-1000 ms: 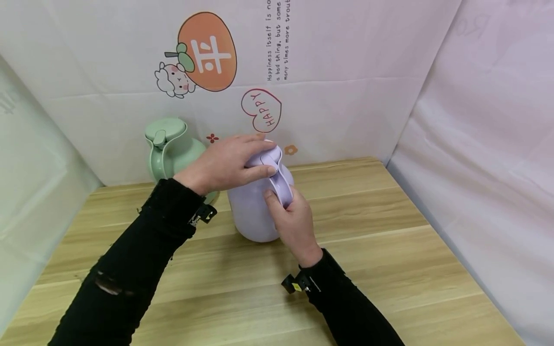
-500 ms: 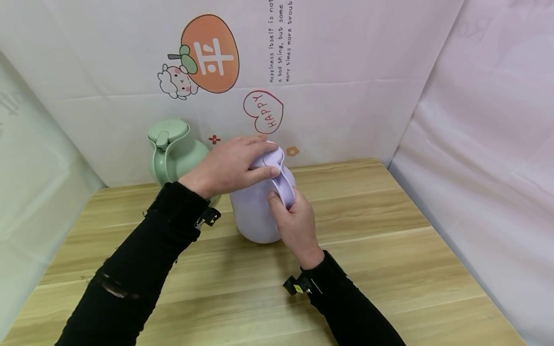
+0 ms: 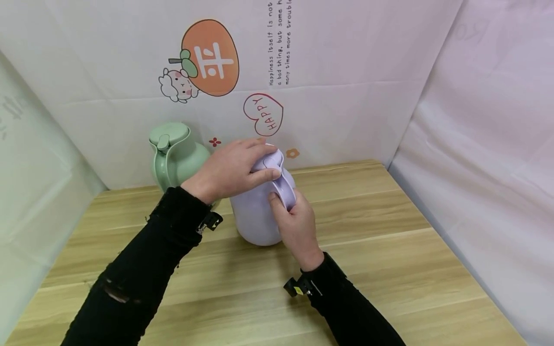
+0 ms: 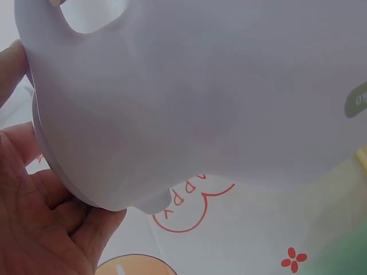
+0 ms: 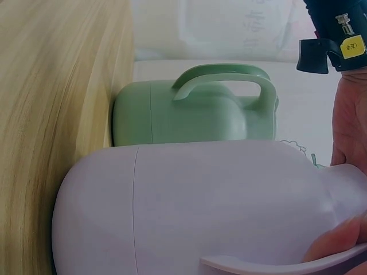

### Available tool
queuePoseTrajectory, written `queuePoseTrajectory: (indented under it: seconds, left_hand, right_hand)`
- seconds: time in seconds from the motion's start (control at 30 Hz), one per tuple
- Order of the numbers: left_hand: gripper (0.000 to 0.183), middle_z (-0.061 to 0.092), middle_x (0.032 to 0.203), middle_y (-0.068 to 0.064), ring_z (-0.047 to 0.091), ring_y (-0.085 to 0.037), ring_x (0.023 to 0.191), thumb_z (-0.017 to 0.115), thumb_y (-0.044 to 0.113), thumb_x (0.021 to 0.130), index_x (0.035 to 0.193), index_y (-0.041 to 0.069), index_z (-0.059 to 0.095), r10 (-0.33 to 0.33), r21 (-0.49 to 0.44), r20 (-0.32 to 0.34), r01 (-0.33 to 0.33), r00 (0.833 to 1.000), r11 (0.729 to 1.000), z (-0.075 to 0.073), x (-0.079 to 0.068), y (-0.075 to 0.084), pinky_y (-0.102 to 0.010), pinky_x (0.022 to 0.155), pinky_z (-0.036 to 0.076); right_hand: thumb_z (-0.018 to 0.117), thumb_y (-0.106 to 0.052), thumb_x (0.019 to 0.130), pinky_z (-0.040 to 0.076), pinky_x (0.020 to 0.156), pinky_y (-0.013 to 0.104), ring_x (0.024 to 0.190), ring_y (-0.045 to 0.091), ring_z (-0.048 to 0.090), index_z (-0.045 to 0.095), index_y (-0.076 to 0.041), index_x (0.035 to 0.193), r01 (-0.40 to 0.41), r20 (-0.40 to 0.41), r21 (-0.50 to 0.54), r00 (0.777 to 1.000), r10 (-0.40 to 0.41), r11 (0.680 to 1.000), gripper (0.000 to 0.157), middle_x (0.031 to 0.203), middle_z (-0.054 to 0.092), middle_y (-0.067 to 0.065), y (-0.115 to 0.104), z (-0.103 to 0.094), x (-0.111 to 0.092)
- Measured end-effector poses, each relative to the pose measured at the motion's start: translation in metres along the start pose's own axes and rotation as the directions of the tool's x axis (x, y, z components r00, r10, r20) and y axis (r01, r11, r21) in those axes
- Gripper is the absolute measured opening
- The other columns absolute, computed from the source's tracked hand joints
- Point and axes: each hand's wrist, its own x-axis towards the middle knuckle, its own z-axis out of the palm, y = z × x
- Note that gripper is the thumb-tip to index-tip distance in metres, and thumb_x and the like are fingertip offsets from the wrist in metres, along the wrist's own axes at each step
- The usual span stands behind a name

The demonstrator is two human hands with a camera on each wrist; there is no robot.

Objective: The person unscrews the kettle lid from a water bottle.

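Observation:
A lilac thermos jug (image 3: 255, 216) stands on the wooden table, its handle (image 3: 285, 191) turned toward the right front. My right hand (image 3: 297, 228) grips that handle, with the thumb along its near side. Across the jug's lid (image 3: 272, 159) lies my left hand (image 3: 231, 167); its thumb is on the handle side and its fingers bend over the far rim. In the left wrist view, the fingers (image 4: 63, 212) curl against the lid's edge. The lid looks seated on the jug, though my palm hides part of it.
Behind my left forearm stands a green thermos jug (image 3: 183, 161), close to the lilac one and partly hidden. A white printed cloth (image 3: 346, 86) rises at the back edge of the wooden table (image 3: 368, 216), with more cloth at both sides.
Both hands keep their places on the lilac jug. The whole scene shifts slightly down in the head view, and the jug shows no clear movement of its own.

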Motion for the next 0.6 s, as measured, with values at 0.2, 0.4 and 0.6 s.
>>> queuePoseTrajectory:
  seconds: [0.2,0.4,0.6]
  left_hand:
    - [0.063,0.055,0.154,-0.012,0.053,-0.031,0.142,0.056,0.058,0.102,0.148,0.015,0.060,-0.016,0.010,-0.010,0.017,1.000,1.000,0.002,0.000,0.002,-0.048,0.114,0.045]
    - [0.061,0.059,0.150,-0.011,0.057,-0.029,0.136,0.056,0.058,0.102,0.145,0.014,0.062,-0.028,0.030,-0.031,0.029,0.999,0.999,0.002,0.000,0.006,-0.046,0.107,0.050]
    - [0.060,0.061,0.148,-0.011,0.058,-0.029,0.137,0.057,0.058,0.101,0.143,0.015,0.063,-0.059,0.054,-0.034,0.060,0.998,0.997,0.001,0.001,0.011,-0.046,0.104,0.051]
  right_hand:
    - [0.066,-0.028,0.102,0.032,0.052,0.028,0.059,0.013,0.041,0.056,-0.008,0.083,-0.017,-0.011,-0.004,1.000,0.017,1.000,0.029,0.069,0.041,0.000,0.000,0.001,-0.001]
    - [0.066,-0.029,0.102,0.033,0.051,0.028,0.059,0.013,0.042,0.057,-0.008,0.083,-0.027,-0.020,-0.010,0.999,0.026,1.000,0.030,0.070,0.042,0.000,0.000,0.001,-0.001]
    - [0.066,-0.030,0.102,0.035,0.051,0.029,0.059,0.014,0.044,0.058,-0.007,0.083,-0.026,-0.024,-0.018,0.999,0.026,0.999,0.030,0.070,0.044,0.001,0.000,0.001,-0.001]
